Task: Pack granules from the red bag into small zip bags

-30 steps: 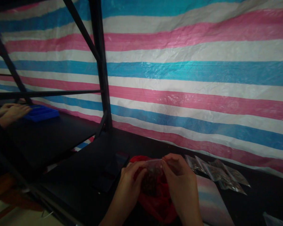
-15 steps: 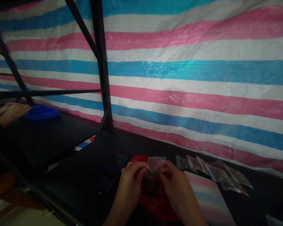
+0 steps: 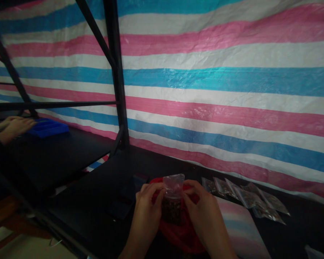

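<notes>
My left hand (image 3: pixel 149 203) pinches the left side of a small clear plastic bag (image 3: pixel 174 186) between thumb and fingers. At the opposite side, my right hand (image 3: pixel 198 205) grips the same bag near its upper edge. Small dark brown pieces (image 3: pixel 171 210) show just below the clear part; they look to be inside the bag, though dim light blurs the boundary. Behind and under it lies a red cloth-like bag or lining (image 3: pixel 179 239), spread open between my wrists. Whether the bag's mouth is sealed, I cannot tell.
Several filled clear bags (image 3: pixel 250 199) lie to the right, beside a pale striped sheet or board (image 3: pixel 240 226). A dark flat object (image 3: pixel 124 203) rests left of my hands on the black table (image 3: pixel 97 201). Beyond a black metal post (image 3: pixel 117 79), another person's hands (image 3: pixel 14 126) are near a blue tray (image 3: pixel 50 127).
The clear bag's top has shifted slightly left and up and now looks flatter and more upright. Both hands keep their pinch on it, and the brown pieces show more clearly.
</notes>
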`<state>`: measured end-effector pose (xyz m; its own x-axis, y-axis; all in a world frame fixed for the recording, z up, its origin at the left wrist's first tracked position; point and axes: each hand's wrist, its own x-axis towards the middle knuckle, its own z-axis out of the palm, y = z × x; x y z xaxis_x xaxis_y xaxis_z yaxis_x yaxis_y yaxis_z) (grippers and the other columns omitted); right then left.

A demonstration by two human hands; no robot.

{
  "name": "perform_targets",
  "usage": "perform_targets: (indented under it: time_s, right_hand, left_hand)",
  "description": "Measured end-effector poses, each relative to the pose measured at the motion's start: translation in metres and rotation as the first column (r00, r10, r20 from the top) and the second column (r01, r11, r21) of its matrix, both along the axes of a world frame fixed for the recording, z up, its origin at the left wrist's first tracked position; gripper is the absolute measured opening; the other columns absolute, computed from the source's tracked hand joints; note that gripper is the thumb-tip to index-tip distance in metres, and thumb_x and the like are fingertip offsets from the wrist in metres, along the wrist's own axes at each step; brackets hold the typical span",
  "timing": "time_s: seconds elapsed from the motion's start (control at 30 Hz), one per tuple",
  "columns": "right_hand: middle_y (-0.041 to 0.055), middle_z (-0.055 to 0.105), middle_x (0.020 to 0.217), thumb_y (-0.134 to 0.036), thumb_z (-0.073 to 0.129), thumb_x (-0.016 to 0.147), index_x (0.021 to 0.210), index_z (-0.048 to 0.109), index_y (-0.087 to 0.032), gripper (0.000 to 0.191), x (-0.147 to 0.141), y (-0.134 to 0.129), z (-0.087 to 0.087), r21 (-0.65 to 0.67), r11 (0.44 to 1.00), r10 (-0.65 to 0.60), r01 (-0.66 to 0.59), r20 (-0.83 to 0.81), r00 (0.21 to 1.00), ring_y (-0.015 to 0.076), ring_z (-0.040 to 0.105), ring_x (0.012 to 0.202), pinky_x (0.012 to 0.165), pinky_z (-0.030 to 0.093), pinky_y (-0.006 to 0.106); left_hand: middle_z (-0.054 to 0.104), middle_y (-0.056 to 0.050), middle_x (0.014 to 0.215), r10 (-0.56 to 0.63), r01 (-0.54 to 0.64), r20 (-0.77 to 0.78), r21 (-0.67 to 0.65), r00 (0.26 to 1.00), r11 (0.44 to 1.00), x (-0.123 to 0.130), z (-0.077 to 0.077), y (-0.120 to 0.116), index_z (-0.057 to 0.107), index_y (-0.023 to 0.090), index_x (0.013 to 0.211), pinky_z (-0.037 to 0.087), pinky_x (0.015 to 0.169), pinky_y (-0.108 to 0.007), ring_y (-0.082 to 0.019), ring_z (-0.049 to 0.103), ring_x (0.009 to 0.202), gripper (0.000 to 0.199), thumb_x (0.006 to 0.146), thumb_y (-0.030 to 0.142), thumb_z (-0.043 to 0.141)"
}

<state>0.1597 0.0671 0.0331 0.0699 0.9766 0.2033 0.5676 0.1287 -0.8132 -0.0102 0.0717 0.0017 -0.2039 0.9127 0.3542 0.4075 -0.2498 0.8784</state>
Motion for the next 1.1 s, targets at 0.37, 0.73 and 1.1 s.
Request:
perform_targets:
  time_s: [0.37, 0.73, 1.1]
  right_hand:
    - [0.0004, 0.081, 0.084, -0.02, 0.058, 0.088, 0.113, 0.074, -0.029, 0.031, -0.001, -0.001, -0.003, 0.072, 0.997, -0.024, 0.017, 0.096, 0.995, 0.031, 0.076, 0.091, 0.09, 0.05, 0.044]
    - [0.0016, 0.08, 0.078, -0.036, 0.064, 0.087, 0.115, 0.073, -0.026, 0.031, 0.004, -0.001, -0.001, 0.109, 0.99, -0.098, 0.092, 0.053, 0.994, 0.0299, 0.077, 0.086, 0.105, 0.039, 0.053]
    - [0.0123, 0.082, 0.084, -0.052, 0.067, 0.062, 0.097, 0.066, -0.027, 0.043, 0.179, -0.047, 0.043, -0.041, 0.822, -0.563, 0.568, -0.205, 0.801, 0.0352, 0.078, 0.083, 0.075, 0.059, 0.044]
  left_hand:
    - [0.074, -0.01, 0.103, 0.049, -0.049, -0.013, -0.01, 0.999, 0.999, 0.001, -0.006, 0.0, 0.081, 0.028, 0.102, 0.048, 0.096, -0.053, -0.033, 0.067, 0.1, 0.03, 0.091, 0.041, 0.056]
    - [0.075, -0.005, 0.092, -0.042, 0.042, -0.026, -0.036, 0.999, 0.998, 0.001, -0.004, 0.001, 0.075, 0.03, 0.12, 0.047, 0.1, -0.052, -0.031, 0.067, 0.1, 0.035, 0.091, 0.042, 0.059]
    - [0.076, -0.008, 0.102, 0.113, -0.112, -0.063, 0.007, 0.992, 0.994, -0.017, 0.0, 0.008, 0.074, 0.027, 0.113, 0.045, 0.107, -0.058, -0.037, 0.063, 0.112, 0.043, 0.083, 0.055, 0.059]
